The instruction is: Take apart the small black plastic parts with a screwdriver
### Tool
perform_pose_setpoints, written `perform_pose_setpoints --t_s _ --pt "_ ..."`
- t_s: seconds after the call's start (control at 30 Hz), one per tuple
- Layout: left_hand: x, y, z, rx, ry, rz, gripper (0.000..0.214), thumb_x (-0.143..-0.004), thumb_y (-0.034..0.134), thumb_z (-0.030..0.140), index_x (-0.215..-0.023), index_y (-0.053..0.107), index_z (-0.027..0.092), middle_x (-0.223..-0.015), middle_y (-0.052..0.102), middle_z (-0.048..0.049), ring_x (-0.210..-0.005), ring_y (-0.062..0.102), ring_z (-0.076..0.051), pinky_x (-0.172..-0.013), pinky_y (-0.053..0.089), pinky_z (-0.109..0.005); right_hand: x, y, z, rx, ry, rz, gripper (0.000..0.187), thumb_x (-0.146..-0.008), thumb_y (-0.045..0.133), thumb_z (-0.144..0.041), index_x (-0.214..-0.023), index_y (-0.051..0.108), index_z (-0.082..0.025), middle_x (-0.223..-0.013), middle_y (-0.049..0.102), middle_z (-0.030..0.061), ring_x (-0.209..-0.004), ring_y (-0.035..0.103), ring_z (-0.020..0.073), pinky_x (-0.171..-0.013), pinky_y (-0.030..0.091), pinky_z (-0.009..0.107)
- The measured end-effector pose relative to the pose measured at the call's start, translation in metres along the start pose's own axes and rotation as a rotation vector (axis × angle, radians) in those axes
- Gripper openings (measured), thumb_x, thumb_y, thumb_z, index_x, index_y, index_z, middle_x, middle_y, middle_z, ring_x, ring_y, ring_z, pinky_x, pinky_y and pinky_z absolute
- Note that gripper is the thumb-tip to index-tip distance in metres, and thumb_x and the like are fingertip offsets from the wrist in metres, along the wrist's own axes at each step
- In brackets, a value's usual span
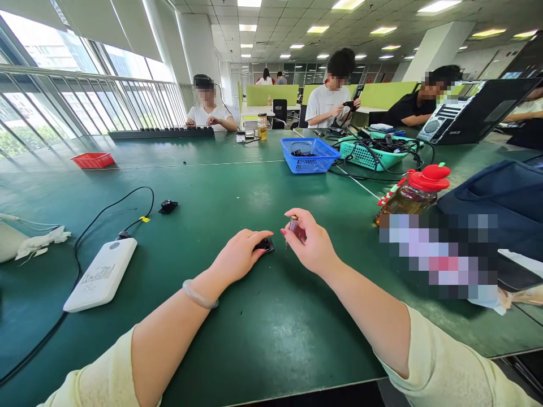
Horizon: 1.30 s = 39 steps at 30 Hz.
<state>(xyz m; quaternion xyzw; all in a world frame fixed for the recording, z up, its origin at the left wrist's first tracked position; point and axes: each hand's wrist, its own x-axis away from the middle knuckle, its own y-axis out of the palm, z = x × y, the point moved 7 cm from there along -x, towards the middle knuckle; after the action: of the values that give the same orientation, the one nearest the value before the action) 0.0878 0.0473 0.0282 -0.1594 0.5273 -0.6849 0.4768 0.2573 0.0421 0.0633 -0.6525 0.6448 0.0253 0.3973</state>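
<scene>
A: Status?

B: Mid-work, I'd judge. Small black part is down on the green table, in front of the wearer, at the left hand.

A: Finger state?

B: Left: thumb and forefinger pinch the part from either side, holding it against the tabletop. Right hand: thumb and fingers close around the handle of a small tool, upright-ish. Looks like a screwdriver; tip too small to confirm.

A: Tool on the part?

B: No. Just beside it, small gap. No contact visible.

A: So what's done?

B: Part in place and steadied, tool in hand. Can't tell more; fingers cover much of the part, so can't see whether anything on it is loose or fastened.

A: What's left?

B: Whatever the tool does on that part isn't finished, my read. Can't count steps from here.

A: Other pieces?

B: One dark piece lies alone to the left, well apart, untouched. Blue basket farther back holds more small dark bits. Red tray sits far left; contents not readable. Can't say which are finished.
</scene>
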Motion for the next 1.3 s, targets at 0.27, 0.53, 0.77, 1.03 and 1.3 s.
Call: perform_pose_setpoints --t_s 0.27,0.53,0.77,1.03,1.3 --pt "0.001 0.0 -0.019 0.025 -0.131 0.035 0.042 -0.094 0.063 0.031 -0.135 0.062 0.027 -0.116 0.073 -0.0072 -0.111 0.065 -0.027 -0.098 0.054 -0.044 0.012 0.0 -0.017 -0.135 -0.206 0.103 0.021 -0.098 0.053 -0.028 -0.115 0.042 -0.028 -0.082 0.066 -0.002 -0.06 0.062 0.0119 -0.056 0.053 0.026" --pt "0.003 0.004 -0.028 0.034 -0.144 0.046 0.036 -0.091 0.066 0.037 -0.125 0.07 0.023 -0.114 0.074 -0.0094 -0.116 0.062 -0.029 -0.102 0.051 -0.047 0.023 0.013 -0.035 -0.066 -0.401 0.057 0.02 -0.1 0.047 -0.017 -0.116 0.044 -0.029 -0.1 0.071 0.0036 -0.077 0.07 0.0144 -0.072 0.062 0.033" --pt "0.003 0.005 -0.023 0.082 -0.151 0.039 0.03 -0.092 0.065 0.035 -0.117 0.074 0.024 -0.11 0.075 -0.0082 -0.112 0.063 -0.028 -0.099 0.052 -0.046 0.019 0.018 -0.029 -0.012 -0.373 0.023 0.019 -0.098 0.046 -0.013 -0.11 0.048 -0.028 -0.094 0.071 0.003 -0.078 0.071 0.016 -0.071 0.061 0.032" --pt "0.003 0.006 -0.021 0.107 -0.11 0.028 0.026 -0.094 0.061 0.035 -0.113 0.074 0.024 -0.11 0.076 -0.0073 -0.111 0.063 -0.028 -0.099 0.052 -0.046 0.023 0.021 -0.044 -0.001 -0.476 -0.049 0.03 -0.093 0.049 -0.008 -0.115 0.054 -0.027 -0.1 0.075 0.0041 -0.083 0.073 0.0169 -0.075 0.061 0.031" --pt "0.004 0.002 -0.017 0.062 -0.145 -0.008 0.038 -0.087 0.062 0.028 -0.124 0.072 0.022 -0.118 0.074 -0.0084 -0.118 0.062 -0.029 -0.102 0.053 -0.046 0.037 0.037 -0.057 0.121 -0.667 -0.214 0.041 -0.089 0.047 -0.001 -0.114 0.066 -0.027 -0.103 0.077 0.001 -0.082 0.07 0.0136 -0.068 0.056 0.026"
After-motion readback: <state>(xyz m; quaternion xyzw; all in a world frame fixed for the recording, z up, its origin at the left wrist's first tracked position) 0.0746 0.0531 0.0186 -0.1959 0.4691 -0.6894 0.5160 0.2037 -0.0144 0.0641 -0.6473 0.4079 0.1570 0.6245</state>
